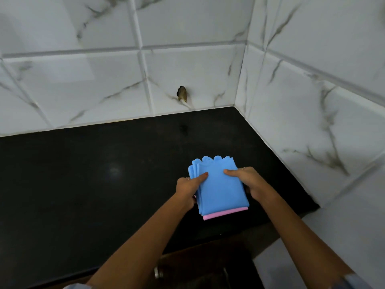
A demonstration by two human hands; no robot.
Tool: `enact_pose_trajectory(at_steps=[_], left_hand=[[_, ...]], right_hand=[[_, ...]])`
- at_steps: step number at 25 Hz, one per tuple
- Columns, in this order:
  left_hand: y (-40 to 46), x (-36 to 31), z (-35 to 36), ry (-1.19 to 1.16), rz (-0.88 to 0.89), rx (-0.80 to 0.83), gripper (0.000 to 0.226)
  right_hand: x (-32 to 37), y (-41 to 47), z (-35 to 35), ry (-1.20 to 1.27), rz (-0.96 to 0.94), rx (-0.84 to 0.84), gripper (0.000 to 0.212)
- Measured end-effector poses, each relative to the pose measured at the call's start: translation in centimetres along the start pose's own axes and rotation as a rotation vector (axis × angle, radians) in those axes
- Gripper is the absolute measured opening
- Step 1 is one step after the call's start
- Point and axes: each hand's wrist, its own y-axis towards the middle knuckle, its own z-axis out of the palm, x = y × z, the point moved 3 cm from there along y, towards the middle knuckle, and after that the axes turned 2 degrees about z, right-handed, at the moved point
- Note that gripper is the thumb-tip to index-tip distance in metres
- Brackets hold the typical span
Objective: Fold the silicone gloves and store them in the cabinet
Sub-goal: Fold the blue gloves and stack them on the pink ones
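Blue silicone gloves (220, 188), folded into flat stack with pink cuff edge showing at near end, scalloped fingertips pointing toward wall. Stack held over black polished stone countertop (93, 174), near right corner; whether it touches surface cannot tell. Left hand (188, 189) clamped on stack's left edge, thumb on top. Right hand (251, 181) clamped on right edge, thumb on top. White marble-veined wall tiles (83, 80) behind. Dark wooden cabinet front (200, 268) with metal knob (158, 273) below counter edge.
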Motion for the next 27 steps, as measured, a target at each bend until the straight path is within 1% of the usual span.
enact_pose_trajectory(at_steps=[4, 7, 8, 9, 11, 13, 14, 16, 17, 20, 22, 24, 27], left_hand=[[0.8, 0.4, -0.4, 0.102, 0.064, -0.086, 0.048], [0.8, 0.5, -0.2, 0.316, 0.208, -0.161, 0.037], [0.7, 0.5, -0.1, 0.406, 0.266, -0.198, 0.038], [0.7, 0.5, 0.1, 0.492, 0.303, -0.241, 0.043], [0.5, 0.7, 0.4, 0.594, 0.302, -0.348, 0.064], [0.2, 0.9, 0.5, 0.526, 0.223, -0.411, 0.087], [0.1, 1.0, 0.7, 0.472, 0.184, -0.411, 0.091], [0.2, 1.4, 1.0, 0.413, 0.140, -0.360, 0.085], [0.3, 1.5, 1.1, 0.372, 0.123, -0.325, 0.080], [0.5, 1.3, 0.9, 0.086, 0.019, -0.169, 0.063], [0.2, 1.1, 1.1, -0.079, -0.101, -0.060, 0.060], [-0.2, 1.0, 1.0, -0.094, -0.157, -0.011, 0.060], [-0.6, 0.9, -0.8, -0.096, -0.165, 0.020, 0.057]], right_hand=[[-0.6, 1.0, 0.2, -0.043, 0.011, -0.027, 0.034], [-0.9, 1.2, 0.2, -0.104, 0.004, -0.092, 0.037], [-1.0, 1.2, 0.2, -0.145, -0.005, -0.129, 0.037], [-1.1, 1.2, 0.2, -0.195, -0.020, -0.168, 0.038], [-1.4, 1.3, 0.3, -0.278, -0.057, -0.245, 0.046], [-1.5, 1.4, 0.3, -0.362, -0.069, -0.332, 0.057], [-1.6, 1.5, 0.2, -0.389, -0.056, -0.359, 0.065], [-1.9, 1.7, -0.1, -0.382, 0.026, -0.341, 0.079], [-2.0, 1.7, -0.1, -0.354, 0.066, -0.305, 0.080], [-2.0, 1.7, 0.1, -0.166, 0.117, -0.216, 0.066], [-1.7, 1.4, 0.3, -0.006, 0.166, -0.163, 0.055], [-1.6, 1.0, 0.8, 0.101, 0.219, -0.074, 0.045], [-1.9, 0.9, 2.1, 0.184, 0.222, 0.029, 0.034]])
